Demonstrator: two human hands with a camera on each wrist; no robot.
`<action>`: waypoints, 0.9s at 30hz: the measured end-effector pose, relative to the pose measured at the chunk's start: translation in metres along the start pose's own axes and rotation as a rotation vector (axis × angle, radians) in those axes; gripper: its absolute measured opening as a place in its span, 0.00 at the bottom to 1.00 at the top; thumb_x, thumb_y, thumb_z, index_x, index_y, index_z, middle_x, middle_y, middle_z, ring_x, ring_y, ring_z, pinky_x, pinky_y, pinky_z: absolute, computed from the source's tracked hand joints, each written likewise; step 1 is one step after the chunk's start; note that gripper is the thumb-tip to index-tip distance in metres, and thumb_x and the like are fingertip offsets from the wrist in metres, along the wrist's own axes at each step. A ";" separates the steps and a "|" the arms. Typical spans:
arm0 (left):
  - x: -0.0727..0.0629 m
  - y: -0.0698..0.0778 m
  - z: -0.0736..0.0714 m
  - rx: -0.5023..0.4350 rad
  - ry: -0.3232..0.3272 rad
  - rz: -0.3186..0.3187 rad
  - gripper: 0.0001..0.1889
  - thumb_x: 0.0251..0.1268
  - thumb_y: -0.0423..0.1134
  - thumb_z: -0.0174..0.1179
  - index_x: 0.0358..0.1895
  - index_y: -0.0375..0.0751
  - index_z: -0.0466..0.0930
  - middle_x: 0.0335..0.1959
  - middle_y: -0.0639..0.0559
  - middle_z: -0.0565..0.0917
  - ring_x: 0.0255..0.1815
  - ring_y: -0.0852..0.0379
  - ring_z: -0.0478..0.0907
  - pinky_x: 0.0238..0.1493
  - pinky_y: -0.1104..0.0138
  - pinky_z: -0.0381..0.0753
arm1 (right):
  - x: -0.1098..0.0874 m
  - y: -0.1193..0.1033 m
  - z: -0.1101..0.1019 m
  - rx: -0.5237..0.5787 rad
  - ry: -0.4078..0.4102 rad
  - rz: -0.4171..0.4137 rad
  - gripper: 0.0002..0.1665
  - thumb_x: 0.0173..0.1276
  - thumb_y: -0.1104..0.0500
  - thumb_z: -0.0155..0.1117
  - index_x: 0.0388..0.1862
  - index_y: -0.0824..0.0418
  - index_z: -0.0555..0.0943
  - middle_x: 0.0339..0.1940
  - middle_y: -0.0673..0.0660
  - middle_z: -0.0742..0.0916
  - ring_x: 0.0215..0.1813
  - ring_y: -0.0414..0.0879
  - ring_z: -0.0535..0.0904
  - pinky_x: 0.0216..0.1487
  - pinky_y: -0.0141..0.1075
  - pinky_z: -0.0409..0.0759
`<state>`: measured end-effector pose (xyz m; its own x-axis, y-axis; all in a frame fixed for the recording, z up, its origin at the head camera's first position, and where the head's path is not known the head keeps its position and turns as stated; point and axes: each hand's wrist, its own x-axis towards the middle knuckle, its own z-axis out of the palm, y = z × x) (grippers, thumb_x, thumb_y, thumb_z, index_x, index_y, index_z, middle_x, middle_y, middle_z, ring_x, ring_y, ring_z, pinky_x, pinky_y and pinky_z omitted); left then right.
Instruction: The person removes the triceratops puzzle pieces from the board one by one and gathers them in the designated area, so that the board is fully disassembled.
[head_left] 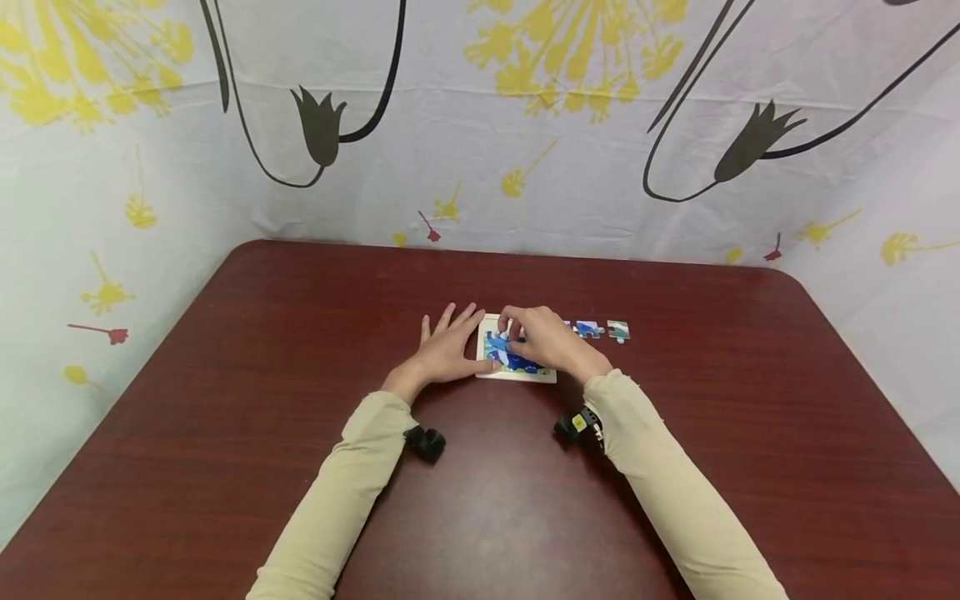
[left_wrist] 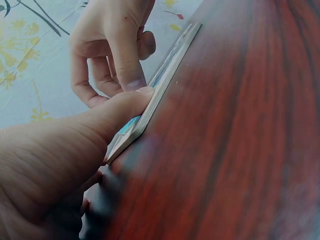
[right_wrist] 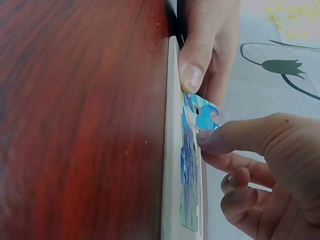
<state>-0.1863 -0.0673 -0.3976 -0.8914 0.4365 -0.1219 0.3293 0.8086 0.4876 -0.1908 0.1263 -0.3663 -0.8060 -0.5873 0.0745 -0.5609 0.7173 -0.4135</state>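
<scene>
A small jigsaw puzzle board [head_left: 517, 377] with a pale frame and a blue picture lies on the table. My left hand [head_left: 445, 350] is spread at its left side, the thumb pressing on the near edge of the frame. Over the board, my right hand [head_left: 553, 340] pinches a blue puzzle piece [right_wrist: 204, 116] between thumb and fingertips. In the right wrist view that piece stands tilted up from the picture, close to the left thumb. Part of the picture is hidden under the right hand in the head view.
Loose puzzle pieces lie in a row right of the board, among them a blue one [head_left: 588, 328] and a greenish one [head_left: 618, 330]. The dark red wooden table [head_left: 480, 517] ends at the back against a flower-patterned cloth [head_left: 570, 167].
</scene>
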 end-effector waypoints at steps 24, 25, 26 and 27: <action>-0.004 0.002 0.001 -0.022 0.019 0.023 0.49 0.54 0.62 0.60 0.74 0.47 0.47 0.75 0.51 0.45 0.74 0.46 0.33 0.64 0.43 0.26 | -0.053 0.037 -0.048 0.026 0.095 0.150 0.10 0.59 0.66 0.62 0.41 0.64 0.79 0.31 0.55 0.82 0.32 0.47 0.75 0.35 0.40 0.73; -0.004 0.002 0.001 -0.023 0.022 0.023 0.49 0.54 0.62 0.60 0.74 0.47 0.47 0.75 0.51 0.45 0.74 0.46 0.33 0.64 0.43 0.26 | -0.054 0.039 -0.049 0.018 0.086 0.158 0.10 0.58 0.67 0.62 0.41 0.64 0.79 0.31 0.56 0.82 0.32 0.48 0.75 0.35 0.40 0.73; -0.004 0.003 0.001 -0.022 0.024 0.023 0.49 0.54 0.62 0.60 0.74 0.47 0.47 0.75 0.51 0.45 0.74 0.46 0.33 0.65 0.43 0.26 | -0.056 0.041 -0.050 0.008 0.078 0.169 0.10 0.58 0.67 0.61 0.40 0.64 0.79 0.31 0.56 0.82 0.32 0.48 0.75 0.35 0.40 0.73; -0.004 0.003 0.001 -0.021 0.024 0.024 0.49 0.54 0.62 0.60 0.74 0.47 0.47 0.75 0.51 0.45 0.74 0.46 0.33 0.65 0.43 0.27 | -0.058 0.044 -0.051 -0.003 0.069 0.179 0.10 0.57 0.67 0.61 0.40 0.65 0.80 0.30 0.56 0.83 0.32 0.48 0.75 0.35 0.41 0.73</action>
<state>-0.1812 -0.0664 -0.3963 -0.8906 0.4460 -0.0887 0.3448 0.7894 0.5079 -0.1785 0.2104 -0.3424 -0.9038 -0.4234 0.0627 -0.4083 0.8090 -0.4229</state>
